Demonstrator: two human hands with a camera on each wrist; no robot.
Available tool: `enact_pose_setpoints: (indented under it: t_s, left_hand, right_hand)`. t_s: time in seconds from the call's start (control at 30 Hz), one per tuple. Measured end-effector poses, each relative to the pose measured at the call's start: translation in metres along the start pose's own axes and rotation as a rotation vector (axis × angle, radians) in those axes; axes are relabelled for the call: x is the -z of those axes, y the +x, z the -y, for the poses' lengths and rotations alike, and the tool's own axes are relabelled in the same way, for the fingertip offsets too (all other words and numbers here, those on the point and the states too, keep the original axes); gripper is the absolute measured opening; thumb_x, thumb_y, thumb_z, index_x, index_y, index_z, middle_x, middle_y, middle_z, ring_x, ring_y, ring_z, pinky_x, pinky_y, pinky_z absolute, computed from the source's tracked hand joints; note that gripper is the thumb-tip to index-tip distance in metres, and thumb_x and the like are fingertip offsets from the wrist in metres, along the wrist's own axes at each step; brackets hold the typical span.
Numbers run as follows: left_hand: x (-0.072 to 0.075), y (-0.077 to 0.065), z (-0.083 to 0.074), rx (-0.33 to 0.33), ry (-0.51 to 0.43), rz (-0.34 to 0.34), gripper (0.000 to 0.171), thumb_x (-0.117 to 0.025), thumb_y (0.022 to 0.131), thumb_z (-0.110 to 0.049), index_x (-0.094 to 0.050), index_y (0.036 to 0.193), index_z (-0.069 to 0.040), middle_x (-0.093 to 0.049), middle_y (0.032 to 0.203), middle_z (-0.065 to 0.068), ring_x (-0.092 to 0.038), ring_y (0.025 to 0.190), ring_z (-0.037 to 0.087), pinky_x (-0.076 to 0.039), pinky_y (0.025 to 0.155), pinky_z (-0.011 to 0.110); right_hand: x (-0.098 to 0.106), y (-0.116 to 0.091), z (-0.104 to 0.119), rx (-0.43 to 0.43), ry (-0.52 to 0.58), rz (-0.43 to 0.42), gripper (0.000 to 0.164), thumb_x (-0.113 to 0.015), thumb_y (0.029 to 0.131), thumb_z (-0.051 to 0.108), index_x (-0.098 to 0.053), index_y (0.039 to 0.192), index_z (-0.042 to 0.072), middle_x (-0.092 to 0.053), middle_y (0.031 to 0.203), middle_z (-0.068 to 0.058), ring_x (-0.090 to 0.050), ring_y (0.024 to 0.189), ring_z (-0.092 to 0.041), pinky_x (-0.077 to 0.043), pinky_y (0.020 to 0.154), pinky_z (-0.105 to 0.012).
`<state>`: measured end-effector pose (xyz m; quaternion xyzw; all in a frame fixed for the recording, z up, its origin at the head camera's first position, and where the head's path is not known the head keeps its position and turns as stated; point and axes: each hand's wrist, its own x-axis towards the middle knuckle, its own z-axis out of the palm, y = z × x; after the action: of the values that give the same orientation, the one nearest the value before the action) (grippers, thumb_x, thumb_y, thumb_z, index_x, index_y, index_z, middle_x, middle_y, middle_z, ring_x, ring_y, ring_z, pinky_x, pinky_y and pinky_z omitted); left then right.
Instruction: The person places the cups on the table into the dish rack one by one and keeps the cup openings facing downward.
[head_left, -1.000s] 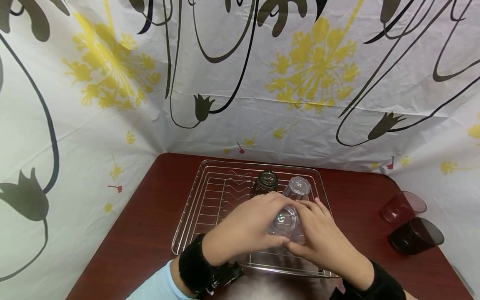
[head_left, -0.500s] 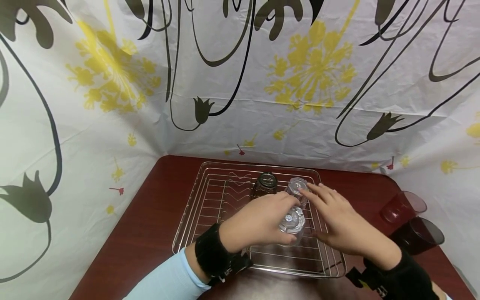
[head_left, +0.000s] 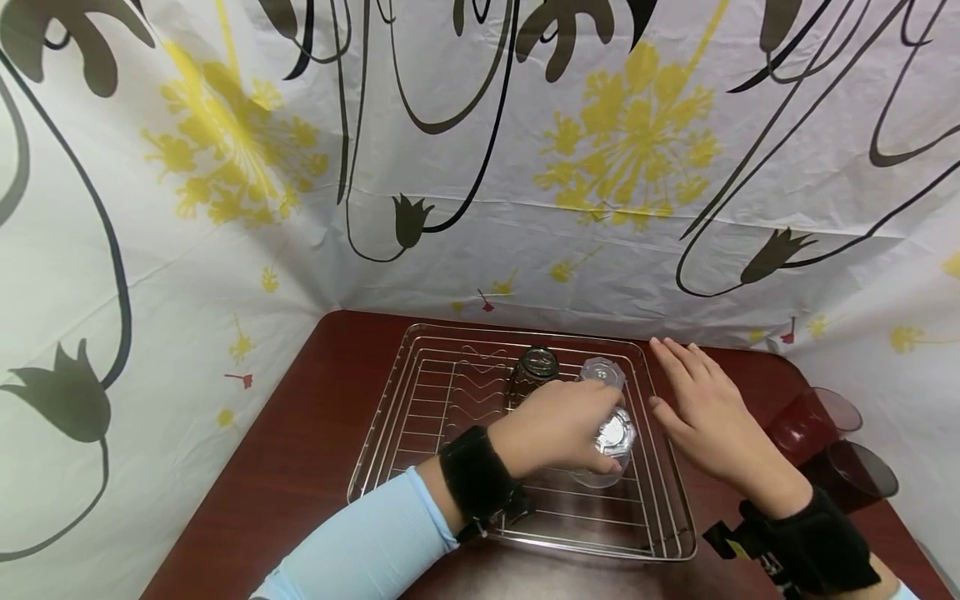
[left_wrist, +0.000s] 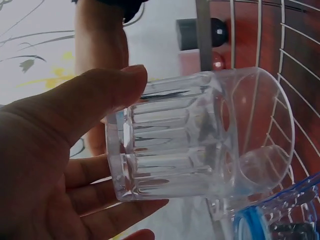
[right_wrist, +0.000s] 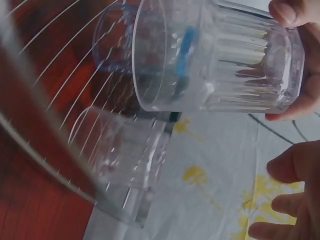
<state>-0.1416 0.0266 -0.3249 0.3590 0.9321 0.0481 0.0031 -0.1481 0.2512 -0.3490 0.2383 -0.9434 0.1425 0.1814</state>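
Note:
My left hand holds a clear faceted drinking glass upside down by its base, low over the right part of the wire rack. In the left wrist view the thumb lies on one side of the glass and fingers on the other; its rim faces the rack, and I cannot tell whether they touch. My right hand is apart from the glass, fingers extended, by the rack's right edge. Behind the held glass, a dark glass and another clear glass stand upside down on the rack.
A red glass and a dark glass stand upright on the brown table, right of the rack. A blue-tinted glass shows near the held one. Patterned white sheeting encloses the table.
My right hand has let go of the glass and drawn away to the right. My left hand has carried the glass to the right over the rack.

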Motion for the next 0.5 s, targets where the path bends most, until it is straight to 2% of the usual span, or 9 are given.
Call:
enact_pose_setpoints:
  t_s: [0.1,0.3,0.5]
  left_hand:
    - [-0.004,0.008,-0.002,0.015,-0.008,0.017,0.066,-0.081,0.072,-0.064,-0.059,0.123,-0.027,-0.062,0.113,-0.016,-0.06,0.098,0.0,-0.05,0.092,0.028]
    - [-0.013,0.017,-0.002,0.055,-0.024,0.051,0.07,-0.08,0.073,-0.063,-0.058,0.128,-0.028,-0.063,0.121,-0.016,-0.062,0.106,0.003,-0.042,0.107,0.045]
    - [-0.023,0.024,0.001,0.067,-0.037,0.053,0.071,-0.082,0.073,-0.06,-0.058,0.13,-0.026,-0.064,0.124,-0.014,-0.063,0.108,0.005,-0.038,0.111,0.048]
  right_hand:
    - [0.0,-0.001,-0.004,-0.033,-0.01,0.006,0.073,-0.067,0.093,0.023,-0.033,0.155,0.005,-0.037,0.152,-0.029,-0.029,0.14,-0.056,-0.025,0.107,-0.071]
    - [-0.002,-0.002,-0.008,-0.07,-0.011,0.053,0.071,-0.06,0.099,0.036,-0.03,0.157,0.009,-0.033,0.156,-0.027,-0.024,0.144,-0.054,-0.022,0.105,-0.076]
    - [-0.006,-0.004,-0.009,-0.097,-0.033,0.091,0.073,-0.059,0.099,0.044,-0.032,0.156,0.007,-0.031,0.157,-0.027,-0.022,0.144,-0.055,-0.022,0.104,-0.078]
